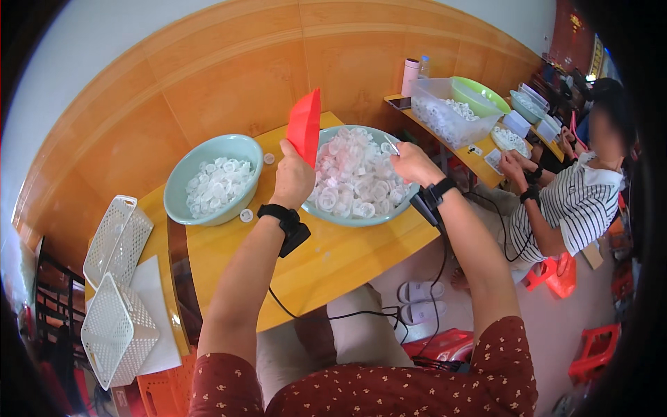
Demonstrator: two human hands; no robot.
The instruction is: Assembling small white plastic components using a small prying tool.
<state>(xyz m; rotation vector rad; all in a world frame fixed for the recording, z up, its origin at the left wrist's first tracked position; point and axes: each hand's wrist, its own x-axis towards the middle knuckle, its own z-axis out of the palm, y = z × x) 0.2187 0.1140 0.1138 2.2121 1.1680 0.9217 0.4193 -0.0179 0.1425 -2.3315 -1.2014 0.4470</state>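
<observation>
The pale green round plastic basin stands between the far edge and the right corner of the yellow wooden tabletop, probably so that both arms reach it easily. It is heaped with clear and whitish round plastic pieces. A second pale green plastic basin sits at the left edge, seemingly set aside to keep its smaller heap separate. Two loose round pieces lie between the basins.

The left hand has its grip closed around the lower end of a bright red, flat, folded piece, paper or plastic, held upright by the heaped basin's left rim, perhaps to leave the heap uncovered. The right hand, above that basin's right rim, has its grip pinched on a slim metallic tool pointing over the heap; its exact kind is unclear.
</observation>
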